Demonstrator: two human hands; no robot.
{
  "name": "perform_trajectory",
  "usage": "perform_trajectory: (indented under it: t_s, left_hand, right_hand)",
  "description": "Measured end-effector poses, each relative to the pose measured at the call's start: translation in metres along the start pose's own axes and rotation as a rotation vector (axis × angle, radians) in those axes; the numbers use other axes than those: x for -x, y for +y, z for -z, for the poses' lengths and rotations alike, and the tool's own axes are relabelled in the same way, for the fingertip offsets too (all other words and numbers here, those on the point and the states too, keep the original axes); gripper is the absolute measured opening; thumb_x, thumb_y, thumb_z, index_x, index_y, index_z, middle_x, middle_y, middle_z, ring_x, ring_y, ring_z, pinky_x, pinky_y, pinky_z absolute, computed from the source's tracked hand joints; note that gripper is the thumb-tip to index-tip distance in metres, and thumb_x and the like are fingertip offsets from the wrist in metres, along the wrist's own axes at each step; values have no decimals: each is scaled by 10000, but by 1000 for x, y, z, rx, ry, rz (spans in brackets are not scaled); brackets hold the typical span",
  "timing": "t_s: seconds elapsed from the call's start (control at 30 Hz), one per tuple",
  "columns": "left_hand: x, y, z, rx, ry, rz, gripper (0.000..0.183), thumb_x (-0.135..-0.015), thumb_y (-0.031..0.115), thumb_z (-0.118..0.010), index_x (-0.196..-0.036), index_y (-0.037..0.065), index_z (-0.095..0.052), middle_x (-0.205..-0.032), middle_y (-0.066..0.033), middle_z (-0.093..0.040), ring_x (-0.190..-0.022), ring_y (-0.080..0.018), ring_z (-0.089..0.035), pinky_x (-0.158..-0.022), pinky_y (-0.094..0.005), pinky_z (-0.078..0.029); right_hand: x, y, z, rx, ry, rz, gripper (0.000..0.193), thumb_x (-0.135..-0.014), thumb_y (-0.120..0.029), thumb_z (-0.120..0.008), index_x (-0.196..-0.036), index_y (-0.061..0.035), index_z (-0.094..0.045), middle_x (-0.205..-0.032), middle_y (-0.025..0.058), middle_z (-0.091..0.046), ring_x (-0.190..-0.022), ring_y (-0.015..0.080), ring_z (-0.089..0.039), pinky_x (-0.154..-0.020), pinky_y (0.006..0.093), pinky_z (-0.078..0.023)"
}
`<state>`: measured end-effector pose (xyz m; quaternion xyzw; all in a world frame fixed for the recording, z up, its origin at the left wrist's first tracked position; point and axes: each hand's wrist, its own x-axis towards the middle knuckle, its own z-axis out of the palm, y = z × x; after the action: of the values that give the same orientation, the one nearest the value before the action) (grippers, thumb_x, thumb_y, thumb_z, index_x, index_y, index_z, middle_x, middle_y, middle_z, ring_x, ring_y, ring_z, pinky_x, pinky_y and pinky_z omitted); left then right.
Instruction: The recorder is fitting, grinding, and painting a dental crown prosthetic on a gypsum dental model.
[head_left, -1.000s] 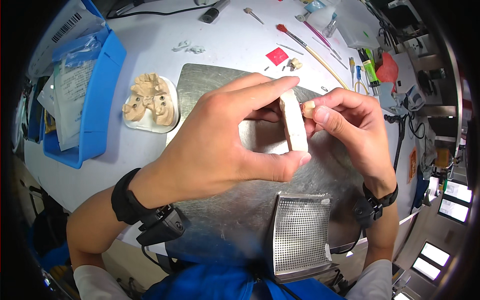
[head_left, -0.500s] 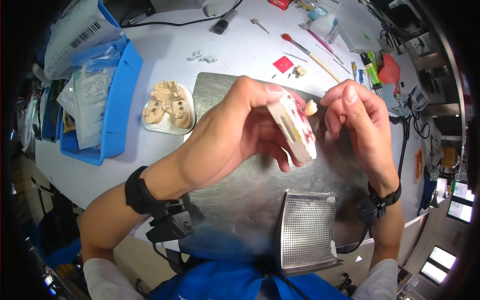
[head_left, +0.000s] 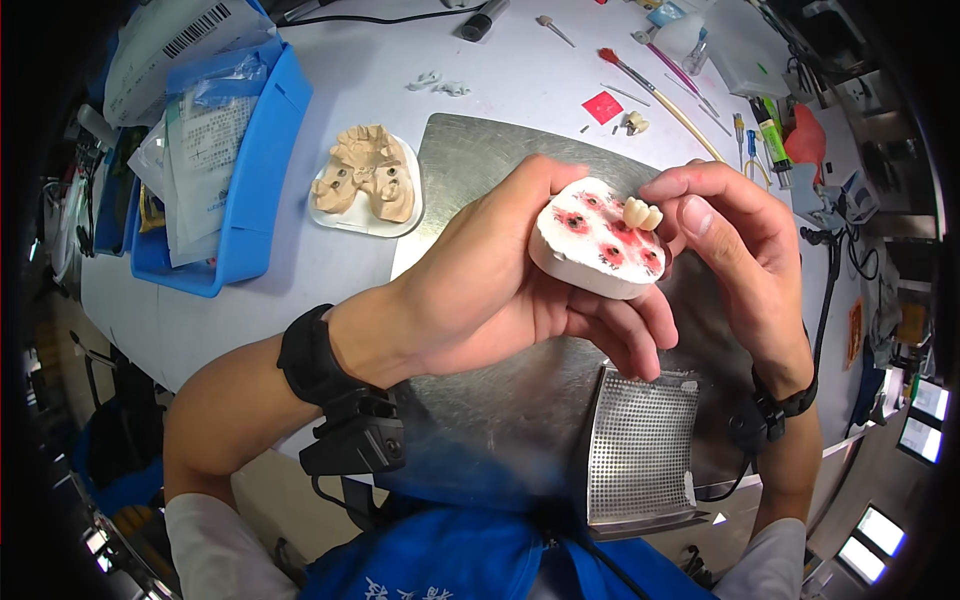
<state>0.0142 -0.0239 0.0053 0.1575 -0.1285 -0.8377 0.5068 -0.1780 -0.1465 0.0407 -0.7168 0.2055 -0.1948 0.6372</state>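
My left hand [head_left: 500,255] grips a thick white plaster base [head_left: 590,262], thumb on the far side and fingers beneath. Red-stained patches with dark holes mark its upturned face. A small cream-coloured dental bridge [head_left: 642,215] sits on the face toward its right edge. Close beside it is my right hand [head_left: 740,235], fingers bent and thumb apart from the index finger, with nothing visible between them. Whether its lower fingertips touch the base is hidden. On the table to the left stands a beige dental model [head_left: 366,178] on a white base.
Beneath my hands lies a metal plate [head_left: 480,150], with a perforated metal tray [head_left: 642,445] near its front edge. A blue bin [head_left: 265,190] of packets stands left. Beyond are a red-tipped brush [head_left: 655,92], a red square [head_left: 602,107] and another crown piece [head_left: 635,122].
My left hand has turned the plaster base from edge-on to face-up, showing its red patches and the bridge. My right hand stays close by. The whole view has shifted slightly.
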Motion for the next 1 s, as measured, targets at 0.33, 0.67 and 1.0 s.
perform_trajectory:
  t_s: [0.33, 0.67, 1.0]
  left_hand:
    - [0, -3, 2, -90, 26, -14, 742, -1106, 554, -173, -1314, -47, -556, -1039, -330, -706, -862, -435, -737, -897, -462, -577]
    - [-2, -3, 1, -93, 18, -16, 724, -1111, 544, -182, -1294, -46, -560, -1051, -321, -712, -883, -425, -739, -908, -458, -570]
    - [7, 8, -14, -555, 281, -83, 609, -1132, 447, -306, -1251, -67, -612, -988, -211, -730, -731, -246, -715, -608, -330, -568]
  right_hand:
    - [3, -6, -8, 43, -11, 28, 295, -1066, -172, -598, -1209, 66, -698, -1045, 91, -690, -884, 113, -612, -789, 269, -504]
    - [2, -3, -9, 17, 9, 6, 246, -1060, -139, -618, -1177, 56, -710, -1036, 84, -683, -871, 107, -603, -766, 255, -491]
    - [-1, -12, 29, 578, 112, -41, 163, -952, -117, -778, -1041, 20, -769, -960, 23, -688, -757, 66, -579, -696, 227, -474]
